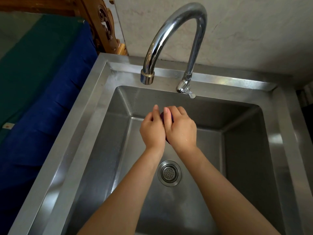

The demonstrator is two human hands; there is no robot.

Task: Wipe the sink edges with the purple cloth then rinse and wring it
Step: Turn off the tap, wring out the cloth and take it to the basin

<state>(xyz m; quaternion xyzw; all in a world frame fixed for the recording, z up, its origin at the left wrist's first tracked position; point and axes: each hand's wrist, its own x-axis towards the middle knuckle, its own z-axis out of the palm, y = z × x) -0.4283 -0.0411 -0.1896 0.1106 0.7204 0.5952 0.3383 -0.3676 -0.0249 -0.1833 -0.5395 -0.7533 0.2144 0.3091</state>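
Sink: square brushed stainless-steel sink [88, 126] fills the middle and lower frame, flat rim all round, deep smooth basin, looks dry in patches.
Tap: tall chrome gooseneck tap [176, 31] arches across the top centre, spout over the basin's upper left, no water showing.
Left hand: left hand [151, 131] at centre frame, fingers curled tight round the cloth.
Right hand: right hand [180, 131] pressed against the left, clenched on the same bundle.
Drain: round perforated metal drain strainer [169, 173] sits below the hands.
Cloth: small purple cloth [162, 115], balled between both fists above the basin, only slivers peeking out.
Handling: soft, light, likely soggy and a bit slippery; I'd say grip each end and twist opposite ways.
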